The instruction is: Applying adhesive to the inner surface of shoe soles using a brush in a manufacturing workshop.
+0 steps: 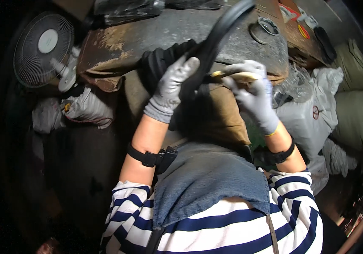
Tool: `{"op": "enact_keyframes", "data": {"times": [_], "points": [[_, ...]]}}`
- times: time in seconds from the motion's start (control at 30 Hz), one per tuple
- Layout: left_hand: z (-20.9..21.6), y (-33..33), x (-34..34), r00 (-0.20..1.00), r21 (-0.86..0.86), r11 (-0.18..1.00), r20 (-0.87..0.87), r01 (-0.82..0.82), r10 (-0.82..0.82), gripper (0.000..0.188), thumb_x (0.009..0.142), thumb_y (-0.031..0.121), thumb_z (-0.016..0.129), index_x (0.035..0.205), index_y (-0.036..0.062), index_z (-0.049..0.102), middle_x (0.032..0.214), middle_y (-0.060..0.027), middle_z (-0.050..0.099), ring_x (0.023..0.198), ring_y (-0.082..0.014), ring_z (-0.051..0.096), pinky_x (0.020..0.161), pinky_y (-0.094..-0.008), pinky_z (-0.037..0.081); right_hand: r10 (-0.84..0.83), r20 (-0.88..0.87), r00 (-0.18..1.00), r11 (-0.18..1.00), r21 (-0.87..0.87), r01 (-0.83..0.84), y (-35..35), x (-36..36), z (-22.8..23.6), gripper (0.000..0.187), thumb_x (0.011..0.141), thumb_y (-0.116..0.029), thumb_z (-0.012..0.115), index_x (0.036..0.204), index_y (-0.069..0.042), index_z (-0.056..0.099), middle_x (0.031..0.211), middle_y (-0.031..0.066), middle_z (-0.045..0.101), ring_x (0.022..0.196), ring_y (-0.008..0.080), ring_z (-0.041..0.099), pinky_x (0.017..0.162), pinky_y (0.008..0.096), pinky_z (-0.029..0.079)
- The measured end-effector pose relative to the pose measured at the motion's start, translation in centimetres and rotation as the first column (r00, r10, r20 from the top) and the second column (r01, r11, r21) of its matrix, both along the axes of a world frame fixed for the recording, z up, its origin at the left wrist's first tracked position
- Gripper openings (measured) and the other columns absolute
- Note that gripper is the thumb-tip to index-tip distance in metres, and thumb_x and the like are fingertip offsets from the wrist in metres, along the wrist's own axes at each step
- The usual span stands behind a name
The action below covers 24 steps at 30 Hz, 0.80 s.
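Fingers of the left hand (pixel 173 84) pinched a glossy, curved strip (pixel 220 36); those of the right hand (pixel 254 86) curled round one loop-handled tool (pixel 245 76).

The bare forearms (pixel 147 137) converge forward — the gloved left hand (pixel 171 91) upright and closed in a grip, the gloved right hand (pixel 255 91) bent inward, fingers (pixel 242 67) curled.

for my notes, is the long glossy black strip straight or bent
Bent: the long glossy black strip curves up and rightward from beside the pale-gloved left hand; lower end unclear.
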State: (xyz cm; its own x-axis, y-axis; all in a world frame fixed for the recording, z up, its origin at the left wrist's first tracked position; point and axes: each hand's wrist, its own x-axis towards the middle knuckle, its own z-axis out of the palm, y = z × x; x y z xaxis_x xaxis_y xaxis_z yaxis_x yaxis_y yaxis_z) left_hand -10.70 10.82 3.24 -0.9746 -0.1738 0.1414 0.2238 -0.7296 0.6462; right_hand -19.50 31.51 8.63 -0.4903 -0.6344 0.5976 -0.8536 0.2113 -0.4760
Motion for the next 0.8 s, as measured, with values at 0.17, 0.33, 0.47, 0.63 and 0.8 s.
{"op": "enact_keyframes", "data": {"times": [0.17,0.33,0.47,0.63,0.8], "points": [[2.0,1.8,3.0,0.97,-0.051,0.996,0.235,0.068,-0.054,0.043,0.104,0.019,0.052,0.142,-0.0014,0.047,0.123,-0.0011,0.06,0.11,-0.0048,0.058,0.094,-0.02,0.047,-0.134,0.338,0.931,0.957,-0.199,0.21,0.4,-2.6,0.7,0.014,0.082,-0.009,0.078,0.095,-0.007,0.072,0.098,0.005,0.071,0.095,0.0197,0.064,0.089,0.0315,0.047],[1.3,0.0,11.0,0.935,0.384,0.922,0.307,0.05,-0.178,0.053,0.105,0.035,0.044,0.142,-0.0028,0.044,0.131,-0.0178,0.059,0.113,-0.0299,0.062,0.099,-0.0399,0.052,-0.017,0.473,0.881,0.912,-0.355,0.208,0.8,-4.1,0.6,0.018,0.087,-0.004,0.073,0.104,-0.001,0.068,0.097,0.0029,0.069,0.089,0.0091,0.063,0.083,0.0238,0.049],[-2.1,-5.6,20.3,0.996,0.33,0.944,0.087,-0.004,-0.026,0.065,0.101,0.047,0.042,0.145,-0.0014,0.041,0.139,-0.0212,0.054,0.121,-0.0415,0.056,0.101,-0.0538,0.048,-0.031,0.393,0.919,0.865,-0.45,0.222,2.7,-6.5,1.1,0.019,0.091,0.005,0.062,0.11,0.002,0.066,0.105,0.0062,0.068,0.096,0.0126,0.064,0.09,0.0257,0.05],[-4.8,-11.5,30.2,0.251,0.625,-0.049,0.381,-0.779,0.89,0.075,0.099,0.053,0.041,0.152,0.0021,0.027,0.158,-0.018,0.031,0.144,-0.0383,0.03,0.116,-0.0591,0.03,-0.227,0.35,0.909,0.787,-0.484,0.383,7.1,-12.4,1.2,0.02,0.094,-0.012,0.069,0.111,-0.002,0.065,0.1,0.0038,0.068,0.088,0.0092,0.062,0.083,0.0241,0.049],[-5.7,-12.2,18.8,0.549,0.087,0.57,0.417,-0.817,0.724,0.062,0.101,0.044,0.046,0.145,0.0,0.039,0.148,-0.0196,0.044,0.137,-0.0338,0.042,0.118,-0.0489,0.032,-0.3,0.386,0.872,0.756,-0.462,0.464,8.2,-17.9,-0.5,0.02,0.093,-0.013,0.067,0.108,0.0,0.066,0.099,0.0013,0.066,0.086,0.0072,0.059,0.08,0.023,0.048]]}}
